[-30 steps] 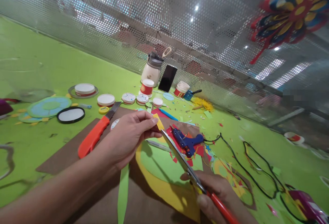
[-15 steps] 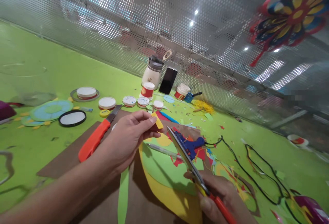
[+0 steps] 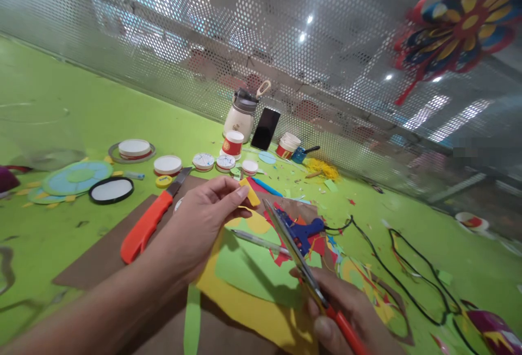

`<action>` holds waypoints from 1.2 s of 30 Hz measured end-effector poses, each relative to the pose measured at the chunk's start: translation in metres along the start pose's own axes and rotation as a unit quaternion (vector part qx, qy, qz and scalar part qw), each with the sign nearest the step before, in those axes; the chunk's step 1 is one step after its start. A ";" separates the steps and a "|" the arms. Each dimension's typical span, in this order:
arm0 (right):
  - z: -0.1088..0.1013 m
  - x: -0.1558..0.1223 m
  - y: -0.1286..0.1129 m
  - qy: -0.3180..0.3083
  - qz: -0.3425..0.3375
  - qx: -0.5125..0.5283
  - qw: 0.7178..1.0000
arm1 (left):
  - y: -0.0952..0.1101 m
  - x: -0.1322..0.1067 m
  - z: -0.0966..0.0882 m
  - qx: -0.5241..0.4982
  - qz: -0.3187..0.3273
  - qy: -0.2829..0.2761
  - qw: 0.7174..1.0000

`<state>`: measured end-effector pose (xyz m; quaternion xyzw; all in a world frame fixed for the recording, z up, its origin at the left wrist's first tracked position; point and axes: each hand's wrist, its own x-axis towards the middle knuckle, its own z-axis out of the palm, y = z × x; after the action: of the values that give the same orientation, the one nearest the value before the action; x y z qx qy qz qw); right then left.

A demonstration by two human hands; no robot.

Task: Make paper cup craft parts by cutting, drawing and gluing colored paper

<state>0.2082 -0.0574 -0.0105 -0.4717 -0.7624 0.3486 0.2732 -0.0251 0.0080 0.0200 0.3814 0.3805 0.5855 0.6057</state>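
Observation:
Between the thumb and fingers of my left hand (image 3: 212, 205) is a small piece of yellow paper (image 3: 250, 192). My right hand (image 3: 342, 303) grips red-handled scissors (image 3: 299, 260), their blades pointing up and left, just short of the yellow piece. Below both hands lie a large yellow sheet (image 3: 248, 306) and a green sheet (image 3: 253, 273) on brown board (image 3: 163, 317). A clear pen (image 3: 259, 240) rests on the green sheet. Behind the scissors sits a blue glue gun (image 3: 304, 230) among red paper scraps. Left of my left hand is an orange-handled knife (image 3: 149, 224).
White-lidded tubs (image 3: 168, 164), a bottle (image 3: 240, 113) and an upright phone (image 3: 266, 128) stand at the back. A black cord (image 3: 375, 251) loops over the green table at right. Blue-green paper discs (image 3: 77, 178) lie at left. A perforated screen (image 3: 163, 34) rises behind the table.
The yellow sheet under my hands has shifted, showing more of its left side. Both hands keep nearly the same position, still holding the yellow piece and the scissors. The view has moved slightly.

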 end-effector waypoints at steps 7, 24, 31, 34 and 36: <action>0.004 0.001 -0.017 0.029 0.007 -0.044 0.999 | -0.001 -0.005 0.005 -0.062 -0.031 0.009 0.998; 0.011 0.004 -0.019 0.072 -0.038 -0.109 0.991 | -0.005 -0.007 0.008 -0.062 -0.021 0.025 0.998; 0.007 0.003 -0.017 0.062 -0.057 -0.115 0.990 | -0.005 -0.007 0.008 -0.068 -0.031 0.031 0.997; 0.006 0.003 -0.016 0.055 -0.057 -0.102 0.992 | -0.003 -0.007 0.008 -0.069 -0.031 0.031 0.997; 0.007 0.004 -0.015 0.051 -0.057 -0.094 0.993 | -0.002 -0.007 0.008 -0.068 -0.028 0.033 0.997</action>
<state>0.1939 -0.0601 -0.0025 -0.4688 -0.8023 0.2345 0.2856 -0.0169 0.0005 0.0213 0.3089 0.3703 0.6051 0.6335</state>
